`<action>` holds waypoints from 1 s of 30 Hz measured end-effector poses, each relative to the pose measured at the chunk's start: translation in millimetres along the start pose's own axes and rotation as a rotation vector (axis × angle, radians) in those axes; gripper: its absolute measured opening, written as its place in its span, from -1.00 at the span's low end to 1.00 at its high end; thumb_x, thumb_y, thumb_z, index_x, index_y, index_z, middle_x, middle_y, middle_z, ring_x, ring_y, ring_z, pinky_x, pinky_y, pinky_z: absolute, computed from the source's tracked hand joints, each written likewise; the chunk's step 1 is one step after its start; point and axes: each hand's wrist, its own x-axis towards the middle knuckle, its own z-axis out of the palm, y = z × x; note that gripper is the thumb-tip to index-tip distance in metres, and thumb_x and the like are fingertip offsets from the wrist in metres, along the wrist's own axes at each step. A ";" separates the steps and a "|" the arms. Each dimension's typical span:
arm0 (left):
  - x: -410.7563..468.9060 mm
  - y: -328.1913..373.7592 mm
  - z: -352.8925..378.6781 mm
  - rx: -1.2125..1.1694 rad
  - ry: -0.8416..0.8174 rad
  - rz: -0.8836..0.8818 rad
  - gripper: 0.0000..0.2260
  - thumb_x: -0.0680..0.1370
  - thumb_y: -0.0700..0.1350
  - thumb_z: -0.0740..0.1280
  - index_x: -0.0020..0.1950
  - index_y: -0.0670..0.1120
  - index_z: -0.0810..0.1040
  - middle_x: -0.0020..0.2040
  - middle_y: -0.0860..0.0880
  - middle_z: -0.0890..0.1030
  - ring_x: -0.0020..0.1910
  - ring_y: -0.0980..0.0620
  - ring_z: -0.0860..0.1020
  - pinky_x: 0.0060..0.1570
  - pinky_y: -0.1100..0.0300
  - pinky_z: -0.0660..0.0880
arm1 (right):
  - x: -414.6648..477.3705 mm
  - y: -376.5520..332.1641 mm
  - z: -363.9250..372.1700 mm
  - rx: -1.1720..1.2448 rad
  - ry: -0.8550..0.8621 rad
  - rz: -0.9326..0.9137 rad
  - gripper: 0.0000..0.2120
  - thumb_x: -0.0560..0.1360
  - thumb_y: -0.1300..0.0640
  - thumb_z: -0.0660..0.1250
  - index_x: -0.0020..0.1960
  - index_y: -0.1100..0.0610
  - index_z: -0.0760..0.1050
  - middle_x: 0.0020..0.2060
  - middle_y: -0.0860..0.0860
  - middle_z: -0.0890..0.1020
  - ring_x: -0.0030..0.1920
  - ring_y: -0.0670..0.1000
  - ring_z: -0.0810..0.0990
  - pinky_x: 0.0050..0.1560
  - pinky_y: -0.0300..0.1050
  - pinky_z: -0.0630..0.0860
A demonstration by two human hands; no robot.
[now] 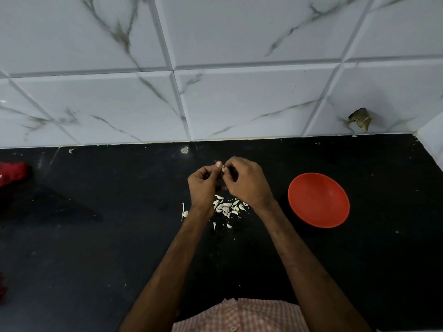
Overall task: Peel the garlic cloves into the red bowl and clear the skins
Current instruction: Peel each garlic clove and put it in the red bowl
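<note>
1. The clove (223, 169) is in the air over the middle of the bench (96, 248), nearer its back edge. Both hands pinch it. Your left hand (202, 185) has thumb and fingers closed on one side. Your right hand (249, 183) has its fingers curled round the other. Only a pale sliver shows, so you cannot tell how much skin is left on it.
2. A bared clove is likely slick. Squeeze hard while tearing and it could pop out. It would drop onto the skins (227, 208) lying right beneath your hands, pale among pale, and be hard to find.
3. The bowl (318, 200) sits toward the right edge, well apart from your hands, with no cloves visible in it. A toss from here could miss it or skip off its sloping side. Carry the clove across instead.
4. The skins are a loose, light heap between your wrists, and one stray bit (184, 212) lies just left of your left wrist. A dragged forearm would likely scatter them. A sweep to the right could push them against the bowl.
5. For room, bare bench lies open toward the front edge and to the left. A red cloth (13, 173) sits at the left edge, well apart. The tiled wall (239, 99) closes the back edge, and a side wall (431, 144) shuts the back right corner beyond the bowl. Clear the skins frontward or leftward.
</note>
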 end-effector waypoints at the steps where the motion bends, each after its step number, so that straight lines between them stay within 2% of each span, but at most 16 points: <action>1: 0.1 0.4 0.2 0.001 -0.005 0.001 -0.76 0.59 -0.14 0.39 -0.02 -0.35 0.61 -0.19 -0.20 0.67 -0.25 -0.08 0.66 -0.32 0.09 0.62 | 1.0 0.4 -1.3 0.018 -0.003 0.008 -0.94 0.51 0.20 0.37 -0.11 0.20 0.54 -0.23 0.03 0.62 -0.26 0.00 0.59 -0.24 0.04 0.59; 6: 0.9 1.8 0.7 -0.010 -0.033 -0.001 -0.75 0.60 -0.14 0.38 0.00 -0.37 0.60 -0.14 -0.22 0.66 -0.25 -0.03 0.65 -0.37 0.21 0.57 | 2.0 3.7 -3.5 0.168 -0.024 0.103 -0.94 0.50 0.24 0.42 -0.09 0.21 0.56 -0.21 0.01 0.63 -0.24 -0.04 0.61 -0.21 -0.07 0.61; 10: 2.5 1.0 -1.2 -0.028 -0.088 -0.037 -0.68 0.61 -0.10 0.36 0.07 -0.40 0.56 -0.10 -0.26 0.65 -0.23 -0.05 0.65 -0.37 0.19 0.56 | -0.2 2.0 -2.7 0.310 -0.018 0.238 -0.96 0.52 0.25 0.41 -0.06 0.20 0.56 -0.23 -0.05 0.61 -0.22 -0.07 0.62 -0.20 -0.22 0.60; 12: 2.9 1.3 -0.8 -0.034 -0.101 -0.052 -0.69 0.61 -0.08 0.34 0.08 -0.37 0.57 -0.16 -0.22 0.62 -0.28 -0.04 0.63 -0.39 0.19 0.53 | -0.2 0.3 -3.0 0.407 -0.001 0.319 -0.99 0.55 0.24 0.38 -0.05 0.19 0.56 -0.24 -0.03 0.63 -0.23 -0.03 0.65 -0.23 -0.14 0.65; 16: 4.0 2.1 0.0 -0.010 -0.073 -0.047 -0.78 0.62 -0.08 0.34 0.03 -0.25 0.62 -0.29 -0.06 0.56 -0.34 0.08 0.55 -0.45 0.23 0.46 | -0.7 1.3 -5.4 0.440 0.042 0.468 -0.79 0.63 0.19 0.28 -0.15 0.26 0.53 -0.36 0.08 0.58 -0.39 -0.01 0.60 -0.40 -0.03 0.63; 18: 4.3 2.2 -0.8 -0.008 -0.063 -0.040 -0.79 0.61 -0.08 0.35 0.03 -0.23 0.63 -0.26 -0.03 0.58 -0.34 0.14 0.51 -0.47 0.24 0.43 | -2.2 5.3 -8.0 0.357 0.053 0.438 -0.72 0.63 0.17 0.32 -0.22 0.29 0.49 -0.41 0.13 0.55 -0.46 0.03 0.58 -0.46 -0.03 0.59; 19: 4.4 2.6 -1.3 -0.005 -0.059 -0.037 -0.79 0.61 -0.09 0.36 0.03 -0.23 0.62 -0.23 -0.03 0.59 -0.33 0.15 0.50 -0.47 0.24 0.42 | -2.7 7.6 -8.8 0.325 0.050 0.414 -0.75 0.60 0.18 0.36 -0.22 0.27 0.48 -0.40 0.11 0.56 -0.45 0.03 0.59 -0.44 -0.04 0.59; 21: 4.2 3.4 -2.3 0.003 -0.049 -0.034 -0.82 0.61 -0.09 0.36 -0.01 -0.21 0.62 -0.17 -0.03 0.60 -0.33 0.16 0.49 -0.48 0.24 0.40 | -2.2 9.6 -10.8 0.294 0.020 0.396 -0.88 0.53 0.25 0.43 -0.10 0.18 0.49 -0.27 0.01 0.59 -0.31 -0.02 0.64 -0.31 -0.11 0.63; 23: 3.8 4.4 -1.9 0.018 -0.044 -0.027 -0.84 0.60 -0.09 0.37 -0.07 -0.17 0.61 -0.17 -0.04 0.59 -0.34 0.16 0.48 -0.49 0.24 0.39 | -1.5 9.4 -11.2 0.327 0.010 0.397 -0.85 0.52 0.30 0.42 0.04 0.14 0.52 -0.16 -0.04 0.63 -0.17 -0.04 0.67 -0.21 -0.08 0.68; 25: 3.5 5.5 -1.7 0.030 -0.038 -0.025 -0.84 0.60 -0.09 0.37 -0.10 -0.16 0.60 -0.23 -0.04 0.55 -0.34 0.15 0.48 -0.50 0.23 0.40 | 0.0 6.9 -11.8 0.368 0.011 0.380 -0.89 0.56 0.30 0.38 0.06 0.17 0.60 -0.17 -0.05 0.67 -0.16 -0.03 0.69 -0.19 -0.02 0.69; 28: 3.7 6.3 -2.3 0.022 -0.041 -0.033 -0.83 0.60 -0.09 0.37 -0.12 -0.17 0.59 -0.27 -0.07 0.53 -0.34 0.13 0.49 -0.50 0.23 0.43 | 1.7 0.2 -13.0 0.338 -0.025 0.287 -0.91 0.57 0.26 0.37 0.02 0.18 0.66 -0.21 -0.11 0.67 -0.18 -0.12 0.68 -0.12 -0.17 0.65; 30: 4.0 5.8 -2.8 0.000 -0.058 -0.041 -0.81 0.61 -0.10 0.37 -0.10 -0.21 0.58 -0.28 -0.10 0.53 -0.35 0.09 0.51 -0.49 0.22 0.45 | 2.8 -3.2 -12.9 0.304 -0.037 0.235 -0.92 0.56 0.24 0.39 -0.01 0.20 0.67 -0.24 -0.10 0.68 -0.23 -0.16 0.66 -0.15 -0.29 0.59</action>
